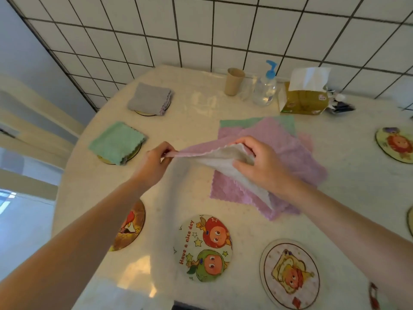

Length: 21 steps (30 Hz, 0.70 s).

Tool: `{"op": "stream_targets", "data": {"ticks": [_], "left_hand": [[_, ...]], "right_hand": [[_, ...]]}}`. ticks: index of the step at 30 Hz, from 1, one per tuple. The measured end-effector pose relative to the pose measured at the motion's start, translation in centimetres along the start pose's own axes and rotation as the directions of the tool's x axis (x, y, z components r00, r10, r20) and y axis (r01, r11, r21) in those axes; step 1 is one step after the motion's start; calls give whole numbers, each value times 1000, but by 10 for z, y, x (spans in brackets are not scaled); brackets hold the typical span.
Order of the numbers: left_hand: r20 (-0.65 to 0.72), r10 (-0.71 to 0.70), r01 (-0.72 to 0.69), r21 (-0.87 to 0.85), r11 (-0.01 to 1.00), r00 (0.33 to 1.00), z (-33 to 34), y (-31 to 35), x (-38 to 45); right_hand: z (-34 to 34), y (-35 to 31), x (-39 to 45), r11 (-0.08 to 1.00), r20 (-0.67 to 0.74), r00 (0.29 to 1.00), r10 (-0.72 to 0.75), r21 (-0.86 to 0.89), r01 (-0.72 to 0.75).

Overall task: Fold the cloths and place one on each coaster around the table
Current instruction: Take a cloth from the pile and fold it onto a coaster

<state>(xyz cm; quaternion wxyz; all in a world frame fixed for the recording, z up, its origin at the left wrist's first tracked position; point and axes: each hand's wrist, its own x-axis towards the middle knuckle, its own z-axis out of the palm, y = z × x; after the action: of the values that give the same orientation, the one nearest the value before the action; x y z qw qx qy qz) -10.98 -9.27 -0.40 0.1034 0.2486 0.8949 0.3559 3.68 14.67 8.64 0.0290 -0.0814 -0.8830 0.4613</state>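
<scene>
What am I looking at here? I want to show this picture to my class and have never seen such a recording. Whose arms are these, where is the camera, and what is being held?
There is no machine: a person wears one camera on the head, looking down at their own arms. The left hand and right hand each pinch a pink cloth, lifting it off a pile of cloths on the table. A folded grey cloth and a folded green cloth already lie on coasters. Other picture coasters, like this one, are bare.
</scene>
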Motion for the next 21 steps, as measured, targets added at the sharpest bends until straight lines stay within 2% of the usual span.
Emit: {"op": "stream_targets", "data": {"ticks": [3, 7, 10, 12, 15, 18, 21], "left_hand": [[-33, -28, 28, -4, 1000, 999, -33, -2, -20], [-51, -96, 92, -81, 992, 994, -80, -1, -46], [-71, -159, 154, -74, 985, 985, -113, -13, -60], [-108, -214, 214, -14, 977, 971, -131, -23, -67], [-207, -230, 243, 40, 969, 951, -150, -25, -66], [-344, -185, 215, 51, 975, 921, -172, -16, -67], [-416, -104, 71, -94, 993, 903, -189, 0, -78]], "right_hand": [[-3, -13, 6, 997, 18, 1000, -19, 73, 18], [-5, -30, 16, 970, 120, 993, 11, 240, -40], [1, -36, 35, 999, 115, 992, -41, 15, 40], [12, -44, 50, 984, 82, 992, -94, -145, 105], [27, -57, 65, 960, 6, 986, -167, -227, 164], [39, -80, 70, 972, -163, 967, -197, -162, 171], [42, -98, 57, 979, -325, 926, -192, -1, 202]]}}
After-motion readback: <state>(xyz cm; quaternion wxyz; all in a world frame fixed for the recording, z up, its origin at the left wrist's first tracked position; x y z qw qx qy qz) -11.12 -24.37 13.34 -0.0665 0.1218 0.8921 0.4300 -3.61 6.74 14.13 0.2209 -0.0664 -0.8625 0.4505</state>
